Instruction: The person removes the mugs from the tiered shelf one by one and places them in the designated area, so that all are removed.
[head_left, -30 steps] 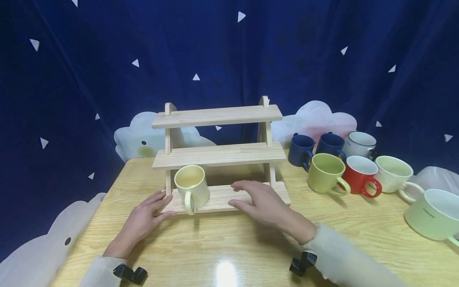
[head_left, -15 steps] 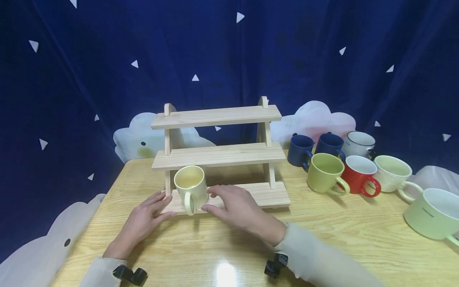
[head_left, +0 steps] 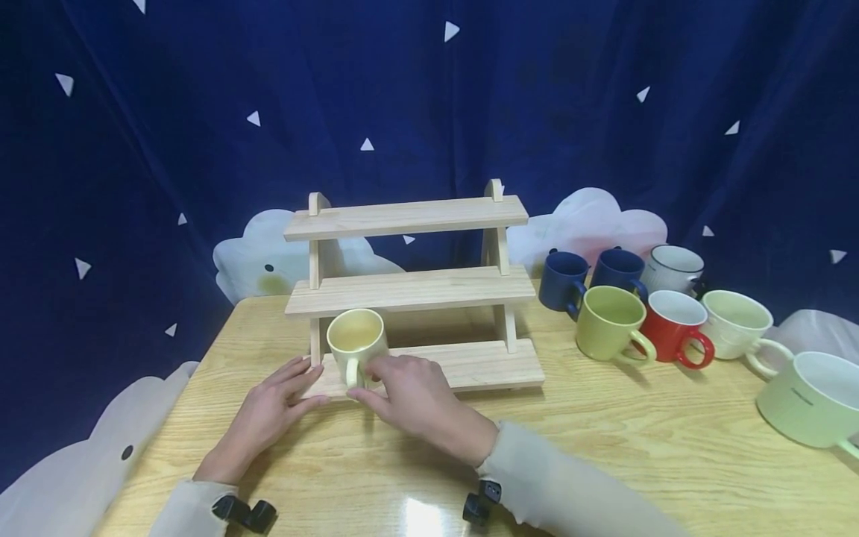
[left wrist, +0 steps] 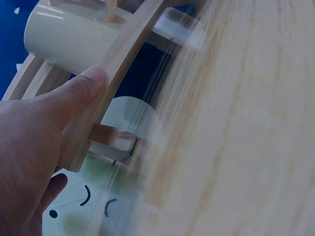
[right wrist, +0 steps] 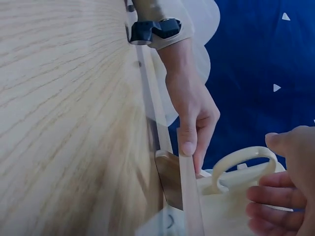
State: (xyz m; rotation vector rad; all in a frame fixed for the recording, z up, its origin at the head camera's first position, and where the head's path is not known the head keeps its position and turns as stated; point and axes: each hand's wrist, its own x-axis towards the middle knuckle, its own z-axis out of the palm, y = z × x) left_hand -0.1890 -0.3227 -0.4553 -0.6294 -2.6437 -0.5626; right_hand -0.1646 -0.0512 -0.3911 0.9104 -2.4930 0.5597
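Note:
A pale yellow mug (head_left: 354, 337) stands upright at the left of the bottom shelf (head_left: 463, 365) of a three-tier wooden rack, its handle (right wrist: 244, 154) facing the front. My right hand (head_left: 416, 399) is at the mug's front right. In the right wrist view its thumb and fingers lie either side of the handle, with a visible gap between them; the fingers overlap the mug's side. My left hand (head_left: 265, 410) grips the left end of the bottom shelf, thumb (left wrist: 91, 81) on the board and fingers partly hidden behind it.
Right of the rack stand two dark blue mugs (head_left: 562, 282), a white mug (head_left: 667, 272), an olive-green mug (head_left: 604, 328), a red mug (head_left: 667, 332) and two pale mugs (head_left: 734, 328). The middle shelf (head_left: 416, 289) and top shelf (head_left: 409, 216) rise behind. A dark blue curtain (head_left: 429, 97) hangs behind the table.
My right hand has moved left along the bottom shelf to the yellow mug's handle. My left hand and the mug have not visibly moved.

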